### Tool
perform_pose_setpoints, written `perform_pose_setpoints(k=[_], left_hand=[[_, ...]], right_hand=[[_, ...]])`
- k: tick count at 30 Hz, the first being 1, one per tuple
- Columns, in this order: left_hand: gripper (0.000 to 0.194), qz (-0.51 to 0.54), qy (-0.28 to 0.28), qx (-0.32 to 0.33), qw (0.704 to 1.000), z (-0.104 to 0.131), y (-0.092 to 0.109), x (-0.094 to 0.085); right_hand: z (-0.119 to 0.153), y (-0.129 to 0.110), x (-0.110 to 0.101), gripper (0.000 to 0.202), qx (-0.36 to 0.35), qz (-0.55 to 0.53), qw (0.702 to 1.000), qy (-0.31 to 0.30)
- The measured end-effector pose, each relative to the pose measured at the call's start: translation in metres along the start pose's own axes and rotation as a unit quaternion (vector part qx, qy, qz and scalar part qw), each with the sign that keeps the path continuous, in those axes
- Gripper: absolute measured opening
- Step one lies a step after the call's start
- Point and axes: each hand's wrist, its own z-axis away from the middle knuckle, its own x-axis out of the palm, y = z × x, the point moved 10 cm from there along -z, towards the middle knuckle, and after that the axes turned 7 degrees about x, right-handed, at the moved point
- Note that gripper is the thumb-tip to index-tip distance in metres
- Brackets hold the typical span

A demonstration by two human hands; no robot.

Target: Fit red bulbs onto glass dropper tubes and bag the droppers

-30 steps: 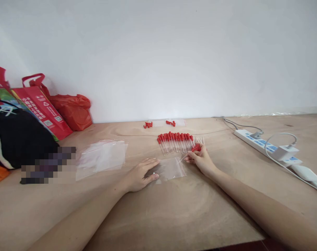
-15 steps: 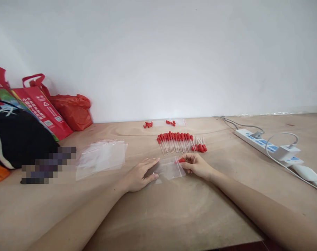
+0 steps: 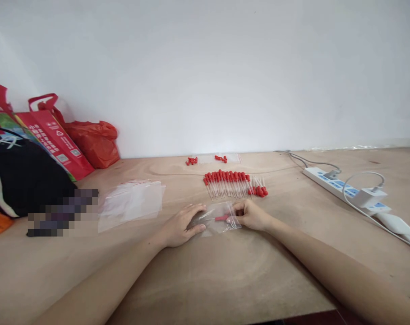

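Observation:
A clear zip bag [image 3: 209, 228] lies flat on the table between my hands. My left hand [image 3: 181, 226] rests on its left end, fingers and thumb spread apart. At the bag's open right end, my right hand [image 3: 252, 215] is closed, its fingertips partly behind the plastic at the end of a dropper [image 3: 221, 218]. This dropper has a red rubber bulb and lies inside the bag, its thin clear tube pointing left. Just beyond the bag, a row of similar droppers [image 3: 227, 184] lies side by side, red bulbs mostly away from me. Several at the right end [image 3: 259, 191] have bulbs toward me.
A stack of clear zip bags [image 3: 132, 205] lies to the left. Near the wall is a bag with droppers [image 3: 206, 159]. A white power strip [image 3: 329, 182] with plugs and cables runs along the right. Red bags [image 3: 93, 142] and a black bag [image 3: 25, 176] stand at left.
My right hand has moved slightly left, pushing the dropper deeper into the bag; its red bulb now shows through the plastic. My left hand has stayed in place.

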Motion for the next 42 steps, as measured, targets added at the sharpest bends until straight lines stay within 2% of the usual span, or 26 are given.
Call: perform_pose_setpoints(k=[2,4,6,8,12,16,19,24,27,29,30,32,34,38,42], left_hand=[[0.031,0.014,0.003,0.005,1.000,0.000,0.002,-0.001],[0.022,0.022,0.005,0.009,1.000,0.000,0.003,-0.002],[0.017,0.026,0.003,0.014,1.000,0.000,0.005,-0.002],[0.015,0.027,0.002,0.017,0.999,0.000,0.005,-0.002],[0.013,0.038,0.008,0.025,0.999,0.001,0.005,-0.001],[0.014,0.044,0.013,0.033,0.998,0.001,0.005,0.000],[0.021,0.031,0.009,0.037,0.999,0.002,0.004,0.001],[0.036,0.004,-0.001,0.040,0.999,0.002,0.002,0.004],[0.039,-0.004,-0.007,0.035,0.999,0.002,-0.001,0.005],[0.041,-0.007,-0.010,0.031,0.999,0.002,-0.002,0.006],[0.041,-0.009,-0.012,0.029,0.999,0.001,-0.002,0.006],[0.042,-0.011,-0.013,0.026,1.000,0.001,-0.002,0.006],[0.043,-0.013,-0.012,0.024,1.000,0.000,-0.002,0.005],[0.044,-0.015,-0.015,0.020,1.000,-0.001,0.000,0.004],[0.044,-0.020,-0.020,0.008,1.000,-0.001,-0.001,0.004]], right_hand=[[-0.006,0.015,-0.015,0.025,0.039,-0.018,0.999,0.032],[-0.013,0.023,-0.040,0.020,0.056,-0.002,0.993,0.106],[-0.019,0.021,-0.069,0.017,0.059,0.054,0.975,0.206],[-0.030,0.011,-0.088,0.014,0.056,0.129,0.951,0.277],[-0.064,-0.015,-0.091,0.019,0.061,0.265,0.909,0.317],[-0.091,-0.017,-0.090,0.027,0.127,0.297,0.883,0.339],[-0.101,-0.010,-0.091,0.026,0.157,0.278,0.881,0.350],[-0.107,-0.006,-0.096,0.019,0.146,0.226,0.892,0.362],[-0.099,-0.013,-0.105,0.019,0.120,0.188,0.902,0.369],[-0.082,-0.018,-0.115,0.021,0.087,0.154,0.904,0.389],[-0.070,-0.019,-0.121,0.022,0.069,0.132,0.902,0.406],[-0.034,-0.018,-0.134,0.025,-0.010,0.018,0.884,0.467],[-0.002,-0.002,-0.137,0.030,-0.027,-0.087,0.868,0.488],[0.030,0.029,-0.118,0.037,-0.010,-0.216,0.867,0.449],[0.036,0.041,-0.092,0.034,0.025,-0.313,0.852,0.419]])
